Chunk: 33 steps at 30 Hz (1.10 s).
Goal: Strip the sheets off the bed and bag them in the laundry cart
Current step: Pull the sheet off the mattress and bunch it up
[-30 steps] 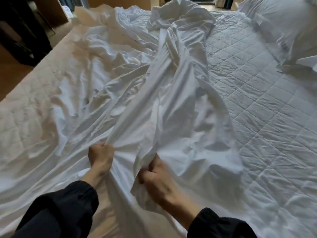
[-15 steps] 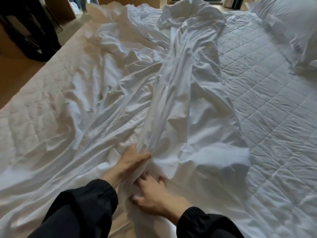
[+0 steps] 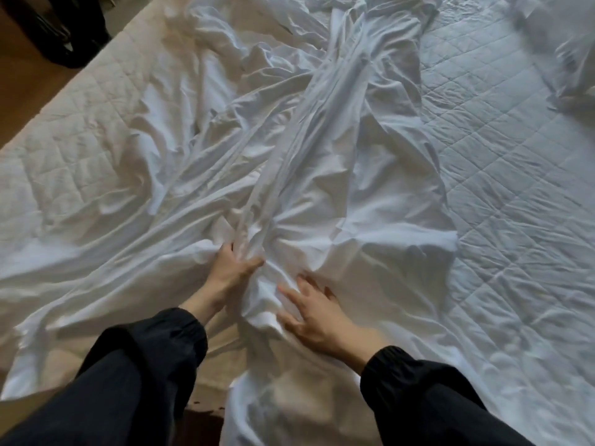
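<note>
A crumpled white sheet [image 3: 338, 162] lies loose across the bed, gathered into a long ridge running from the far end toward me. My left hand [image 3: 230, 265] grips a bunch of its folds near the bed's front edge. Just to the right, my right hand [image 3: 310, 312] lies on the sheet with its fingers spread and straight. The sheet's near end hangs over the bed edge between my dark sleeves. No laundry cart is in view.
The quilted mattress pad [image 3: 502, 162] shows bare on the right and far left. A white pillow [image 3: 576, 56] lies at the far right. Dark furniture [image 3: 54, 30] stands on the wooden floor at the top left.
Both hands let go of the raised sheet and reached forward. The ridge dropped onto the bed. My left hand took a new grip farther up; my right hand opened flat on the cloth.
</note>
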Motion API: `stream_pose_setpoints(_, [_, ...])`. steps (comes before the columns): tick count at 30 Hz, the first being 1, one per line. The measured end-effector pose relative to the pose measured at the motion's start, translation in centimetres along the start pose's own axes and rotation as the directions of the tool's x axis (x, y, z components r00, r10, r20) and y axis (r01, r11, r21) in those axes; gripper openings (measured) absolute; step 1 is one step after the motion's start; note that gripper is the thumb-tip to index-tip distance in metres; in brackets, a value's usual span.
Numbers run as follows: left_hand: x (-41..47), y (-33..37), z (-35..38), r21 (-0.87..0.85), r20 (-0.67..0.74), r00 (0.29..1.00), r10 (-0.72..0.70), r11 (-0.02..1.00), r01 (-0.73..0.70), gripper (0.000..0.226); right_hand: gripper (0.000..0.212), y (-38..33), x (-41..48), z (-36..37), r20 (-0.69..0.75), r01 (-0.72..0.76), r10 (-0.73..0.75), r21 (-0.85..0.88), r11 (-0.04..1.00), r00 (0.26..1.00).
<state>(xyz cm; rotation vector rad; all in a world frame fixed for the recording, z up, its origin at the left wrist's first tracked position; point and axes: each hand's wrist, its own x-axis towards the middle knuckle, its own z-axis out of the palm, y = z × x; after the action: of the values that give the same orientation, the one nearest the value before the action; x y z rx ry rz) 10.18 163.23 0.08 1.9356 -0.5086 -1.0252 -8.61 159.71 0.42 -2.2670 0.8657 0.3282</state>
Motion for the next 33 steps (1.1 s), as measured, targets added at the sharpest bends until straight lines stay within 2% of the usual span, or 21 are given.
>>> stream_pose_setpoints(2, [-2.0,-1.0,0.0,-0.097,0.009,0.999,-0.04,0.994,0.041,0.042,0.05,0.4,-1.5,0.8,-0.04,-0.02,0.02,-0.008,1.0,0.999])
stream_pose_setpoints(4, [-4.1,-2.5,-0.1,-0.196,0.051,0.994,-0.098,0.975,0.107,0.047,0.043,0.2,-3.2,1.7,-0.136,-0.018,0.011,-0.048,0.999,0.991])
stream_pose_setpoints(7, [-8.8,-4.7,-0.1,-0.142,0.251,0.951,-0.178,0.966,0.218,0.045,0.039,-0.9,-6.4,3.5,-0.292,-0.001,-0.035,-0.121,0.993,0.956])
stream_pose_setpoints(10, [-12.8,-6.8,0.5,-0.151,0.372,0.921,-0.118,0.971,0.185,0.028,0.052,-2.6,-9.9,6.1,-0.381,0.135,-0.239,-0.28,0.95,0.893])
stream_pose_setpoints(12, [-14.6,-8.3,0.7,-0.04,0.338,0.935,-0.103,0.992,0.124,0.023,0.057,-3.7,-11.6,8.2,-0.363,0.239,-0.363,-0.345,0.908,0.858])
stream_pose_setpoints(13, [-15.3,-8.8,0.6,0.078,0.321,0.941,-0.107,0.993,0.087,0.019,0.063,-4.1,-12.2,9.2,-0.336,0.241,-0.358,-0.343,0.908,0.871])
stream_pose_setpoints(15, [-16.5,-9.8,-0.1,0.364,0.286,0.946,-0.154,0.931,0.042,0.01,0.086,-4.6,-13.1,11.0,-0.205,0.13,-0.203,-0.323,0.937,0.957])
stream_pose_setpoints(16, [-17.0,-10.2,-0.7,0.455,0.277,0.945,-0.175,0.89,0.031,0.016,0.097,-4.5,-13.4,11.6,-0.136,0.064,-0.116,-0.334,0.94,0.984])
stream_pose_setpoints(18, [-17.8,-10.9,-1.5,0.444,0.301,0.931,-0.208,0.894,0.056,0.026,0.1,-4.0,-13.5,12.8,-0.055,0.003,-0.025,-0.366,0.931,0.998])
stream_pose_setpoints(20, [-18.4,-11.7,-2.1,0.262,0.335,0.914,-0.23,0.954,0.144,0.026,0.09,-3.9,-13.6,13.6,-0.084,-0.009,-0.024,-0.373,0.928,0.996])
stream_pose_setpoints(21, [-18.9,-12.1,-2.2,0.145,0.341,0.911,-0.232,0.97,0.193,0.025,0.079,-4.0,-13.6,13.9,-0.157,-0.014,-0.036,-0.308,0.951,0.987])
stream_pose_setpoints(23, [-19.8,-12.8,-2.3,-0.09,0.323,0.916,-0.24,0.955,0.282,0.021,0.05,-4.4,-13.6,14.0,-0.365,-0.01,-0.004,-0.036,0.999,0.931])
stream_pose_setpoints(26, [-20.9,-14.1,-2.6,-0.306,0.253,0.927,-0.276,0.886,0.348,0.022,0.02,-4.9,-13.8,12.5,-0.481,-0.034,0.213,0.353,0.935,0.851])
stream_pose_setpoints(28, [-21.6,-15.0,-3.0,-0.274,0.246,0.931,-0.27,0.902,0.334,0.021,0.021,-4.8,-13.6,11.0,-0.477,-0.087,0.451,0.609,0.789,0.754])
stream_pose_setpoints(30, [-22.3,-15.7,-3.3,-0.144,0.225,0.944,-0.243,0.95,0.278,0.019,0.024,-4.7,-13.6,9.5,-0.434,-0.05,0.664,0.814,0.578,0.609])
stream_pose_setpoints(32, [-22.6,-16.5,-3.8,-0.045,0.099,0.975,-0.198,0.978,0.203,0.027,0.02,-4.4,-13.7,8.6,-0.381,0.004,0.782,0.9,0.436,0.493])
stream_pose_setpoints(33, [-22.7,-17.0,-4.2,0.005,0.004,0.985,-0.171,0.985,0.171,0.034,0.02,-4.5,-13.8,8.3,-0.365,0.017,0.81,0.915,0.403,0.46])
